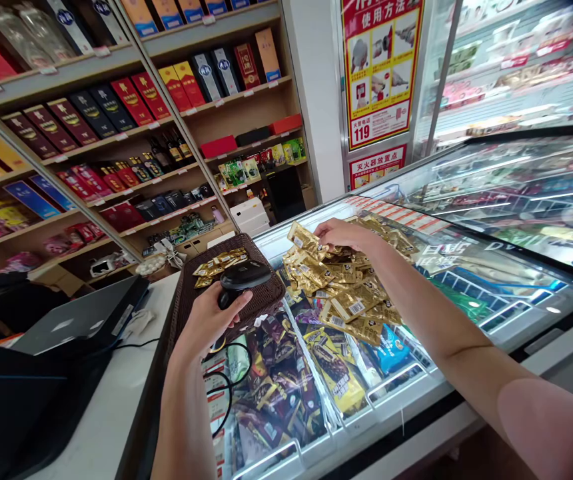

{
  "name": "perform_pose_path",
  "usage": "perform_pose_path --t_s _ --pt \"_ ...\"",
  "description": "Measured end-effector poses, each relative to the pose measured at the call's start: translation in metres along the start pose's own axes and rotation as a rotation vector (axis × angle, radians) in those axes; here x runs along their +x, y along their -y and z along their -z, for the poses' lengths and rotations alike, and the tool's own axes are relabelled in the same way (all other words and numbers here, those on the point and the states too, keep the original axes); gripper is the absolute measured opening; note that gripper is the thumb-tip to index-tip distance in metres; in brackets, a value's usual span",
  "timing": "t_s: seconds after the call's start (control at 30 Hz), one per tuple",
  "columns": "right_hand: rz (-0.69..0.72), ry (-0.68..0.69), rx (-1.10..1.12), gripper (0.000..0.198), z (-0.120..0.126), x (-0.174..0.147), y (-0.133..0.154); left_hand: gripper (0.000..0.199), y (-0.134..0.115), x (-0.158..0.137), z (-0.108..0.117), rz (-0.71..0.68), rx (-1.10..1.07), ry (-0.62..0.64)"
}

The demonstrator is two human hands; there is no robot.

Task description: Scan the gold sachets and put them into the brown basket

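Note:
My left hand (pixel 211 310) is closed around the handle of a black barcode scanner (pixel 245 275), held over a dark brown wicker basket (pixel 272 283). Inside that basket lie several gold packets (pixel 219 264) behind the scanner. To the right, my right hand (pixel 340 235) pinches a shiny gold packet (pixel 302 237) at the far side of a loose heap of gold packets (pixel 357 303). The heap rests on the glass top of a chest freezer (pixel 339 417). The scanner's black cable (pixel 231 393) loops down below my left hand.
Wrapped ice creams (pixel 281 380) show in wire compartments under the glass. A laptop (pixel 79 320) sits on the white counter (pixel 131 387) at left. Shelves (pixel 116 137) of boxed goods line the back, beside a red and yellow poster (pixel 381 73).

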State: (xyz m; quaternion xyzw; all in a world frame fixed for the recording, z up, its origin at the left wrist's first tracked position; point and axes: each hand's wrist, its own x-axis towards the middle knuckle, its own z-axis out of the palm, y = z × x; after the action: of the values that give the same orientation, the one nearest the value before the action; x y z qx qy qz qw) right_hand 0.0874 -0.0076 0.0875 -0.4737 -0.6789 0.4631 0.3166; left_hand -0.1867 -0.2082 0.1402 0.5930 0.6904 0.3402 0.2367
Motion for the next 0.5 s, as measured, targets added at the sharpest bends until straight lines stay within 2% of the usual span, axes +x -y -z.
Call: perform_pose_path --t_s 0.13,0.27,0.37,0.5 --pt "-0.04 -0.194 -0.096 0.017 0.033 0.01 -0.02 0.054 0.004 0.003 0.005 -0.004 0.023 0.006" --pt "-0.059 -0.409 0.006 0.021 0.06 0.022 -0.043 0.057 0.005 0.004 0.004 0.009 0.023 -0.019" --pt "-0.07 -0.497 0.054 0.019 0.064 0.031 -0.058 0.058 0.002 0.002 0.001 0.004 -0.015 -0.063" --pt "-0.094 -0.487 -0.165 0.012 0.055 0.039 -0.073 0.057 0.001 0.0 0.0 0.0 -0.021 -0.057"
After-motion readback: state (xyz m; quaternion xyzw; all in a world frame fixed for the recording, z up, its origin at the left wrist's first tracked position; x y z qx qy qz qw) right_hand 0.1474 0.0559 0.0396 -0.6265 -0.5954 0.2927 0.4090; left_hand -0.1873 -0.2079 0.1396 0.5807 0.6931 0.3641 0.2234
